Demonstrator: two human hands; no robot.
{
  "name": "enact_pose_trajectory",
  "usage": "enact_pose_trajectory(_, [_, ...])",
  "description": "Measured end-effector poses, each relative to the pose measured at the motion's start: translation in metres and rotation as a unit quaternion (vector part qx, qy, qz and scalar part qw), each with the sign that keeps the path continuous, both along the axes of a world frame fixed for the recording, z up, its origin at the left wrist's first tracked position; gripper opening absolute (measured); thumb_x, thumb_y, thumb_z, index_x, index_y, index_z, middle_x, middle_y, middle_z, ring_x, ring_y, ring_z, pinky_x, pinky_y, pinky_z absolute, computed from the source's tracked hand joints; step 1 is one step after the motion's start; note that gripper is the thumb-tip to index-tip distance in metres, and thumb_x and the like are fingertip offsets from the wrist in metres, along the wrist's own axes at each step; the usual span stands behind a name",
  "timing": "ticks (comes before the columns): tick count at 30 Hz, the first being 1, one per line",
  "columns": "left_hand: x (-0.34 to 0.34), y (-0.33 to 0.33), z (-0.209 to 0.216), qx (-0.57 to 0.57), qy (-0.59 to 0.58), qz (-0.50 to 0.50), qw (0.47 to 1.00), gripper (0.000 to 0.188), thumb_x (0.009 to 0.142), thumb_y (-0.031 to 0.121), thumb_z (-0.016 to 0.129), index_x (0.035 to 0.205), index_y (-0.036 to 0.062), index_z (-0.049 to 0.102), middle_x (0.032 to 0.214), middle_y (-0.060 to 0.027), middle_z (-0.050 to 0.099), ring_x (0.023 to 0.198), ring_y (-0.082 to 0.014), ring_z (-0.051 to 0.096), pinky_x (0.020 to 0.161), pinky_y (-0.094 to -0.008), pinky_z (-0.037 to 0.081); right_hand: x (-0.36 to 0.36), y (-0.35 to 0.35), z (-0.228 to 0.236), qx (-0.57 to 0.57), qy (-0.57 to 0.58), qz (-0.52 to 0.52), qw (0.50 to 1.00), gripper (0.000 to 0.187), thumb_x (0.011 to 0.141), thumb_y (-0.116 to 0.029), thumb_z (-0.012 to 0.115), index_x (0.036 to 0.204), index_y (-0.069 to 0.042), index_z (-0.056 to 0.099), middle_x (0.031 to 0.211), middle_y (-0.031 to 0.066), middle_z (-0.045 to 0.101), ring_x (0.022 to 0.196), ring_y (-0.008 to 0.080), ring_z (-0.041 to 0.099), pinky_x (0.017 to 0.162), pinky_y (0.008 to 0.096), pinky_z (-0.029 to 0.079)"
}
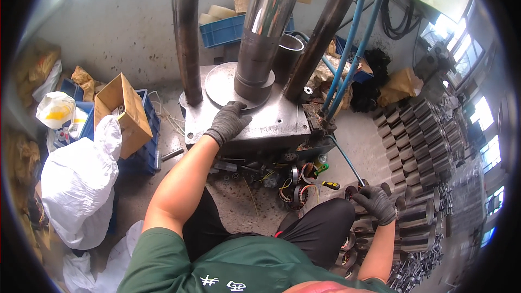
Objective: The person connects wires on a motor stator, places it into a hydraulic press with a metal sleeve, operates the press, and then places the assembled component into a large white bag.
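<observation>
My left hand (228, 123), in a dark grey work glove, rests with fingers stretched out at the near edge of a round metal plate (218, 82). On that plate a tall metal cylinder (255, 54) stands in the press; its upper part is shiny, its lower part dull grey. Low on the right, my gloved right hand (376, 204) is closed around the lower end of a thin blue lever (345, 157). The lever slants down from the right side of the press base (249, 135). The ram's meeting point above the cylinder is out of view.
Two dark posts (187, 38) flank the cylinder. Stacked metal rings (418, 141) fill the right side. Wound stator parts and a yellow-black screwdriver (331, 185) lie before the press. At left are a cardboard box (124, 114), blue crates (144, 154) and a white sack (81, 190).
</observation>
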State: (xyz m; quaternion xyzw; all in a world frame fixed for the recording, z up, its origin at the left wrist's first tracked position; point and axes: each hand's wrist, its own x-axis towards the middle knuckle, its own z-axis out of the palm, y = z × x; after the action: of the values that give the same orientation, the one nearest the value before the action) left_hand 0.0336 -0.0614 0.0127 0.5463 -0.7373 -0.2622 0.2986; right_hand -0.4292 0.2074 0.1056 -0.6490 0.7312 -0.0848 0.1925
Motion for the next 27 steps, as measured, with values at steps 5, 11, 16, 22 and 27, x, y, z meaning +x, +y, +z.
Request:
enact_pose_trajectory(5, [0.005,-0.003,0.003,0.014,-0.004,-0.028,1.000,0.053,0.090,0.032,0.070,0.133,0.0007,0.063,0.129,-0.0222,0.063,0.119,-0.0369,0.063,0.106,-0.0437,0.049,-0.006,-0.001,-0.012,-0.022,-0.126,0.001,0.992,0.026,0.094,-0.023,0.072,0.092,0.003,0.073,0.069,0.0072,0.064,0.066,0.0141,0.062,0.064,0.0316,0.051])
enact_pose_trajectory(11, [0.000,0.001,0.005,-0.012,-0.053,-0.018,0.998,0.049,0.089,0.030,0.072,0.128,0.0016,0.063,0.125,-0.0210,0.061,0.117,-0.0379,0.062,0.104,-0.0445,0.050,-0.018,0.002,-0.019,-0.010,-0.113,-0.042,0.993,0.025,0.092,-0.022,0.074,0.094,0.002,0.073,0.071,0.0152,0.067,0.064,0.0224,0.063,0.064,0.0367,0.050])
enact_pose_trajectory(16, [-0.007,-0.005,-0.009,-0.048,-0.107,-0.040,0.992,0.051,0.088,0.034,0.071,0.128,0.0038,0.063,0.127,-0.0225,0.059,0.119,-0.0405,0.060,0.104,-0.0477,0.048,-0.024,0.002,-0.021,0.001,-0.115,-0.051,0.992,0.021,0.096,-0.019,0.070,0.091,0.001,0.072,0.066,0.0081,0.063,0.062,0.0130,0.056,0.060,0.0335,0.046])
enact_pose_trajectory(22, [-0.007,-0.002,-0.005,-0.037,-0.131,-0.048,0.990,0.052,0.088,0.034,0.071,0.130,0.0042,0.063,0.129,-0.0223,0.058,0.119,-0.0402,0.060,0.105,-0.0476,0.048,-0.023,0.002,-0.022,-0.011,-0.153,-0.065,0.986,0.020,0.096,-0.017,0.068,0.096,0.003,0.073,0.072,0.0047,0.067,0.065,0.0119,0.057,0.062,0.0296,0.047])
enact_pose_trajectory(27, [-0.006,-0.002,-0.003,-0.044,-0.126,-0.056,0.990,0.051,0.088,0.033,0.072,0.129,0.0037,0.064,0.129,-0.0215,0.058,0.120,-0.0393,0.061,0.105,-0.0467,0.049,-0.014,0.003,-0.014,-0.004,-0.166,-0.065,0.984,0.020,0.096,-0.016,0.068,0.095,0.003,0.072,0.074,0.0039,0.067,0.068,0.0115,0.057,0.064,0.0284,0.047])
